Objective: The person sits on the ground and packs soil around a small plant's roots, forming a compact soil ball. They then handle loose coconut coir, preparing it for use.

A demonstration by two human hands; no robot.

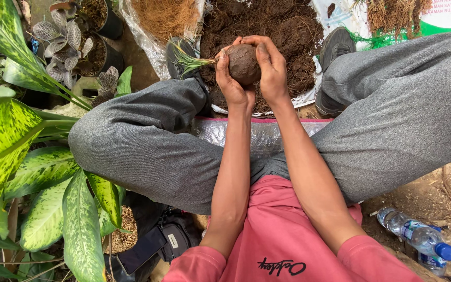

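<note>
Both hands are pressed tight around a brown soil ball (244, 63), far out past the knees. The left hand (230, 81) and right hand (271, 70) cup it equally. Its green leaves (186, 61) point left.

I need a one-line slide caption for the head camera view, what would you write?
Both hands, left hand and right hand, press a soil ball around a small plant's roots above a heap of dark soil.
</note>
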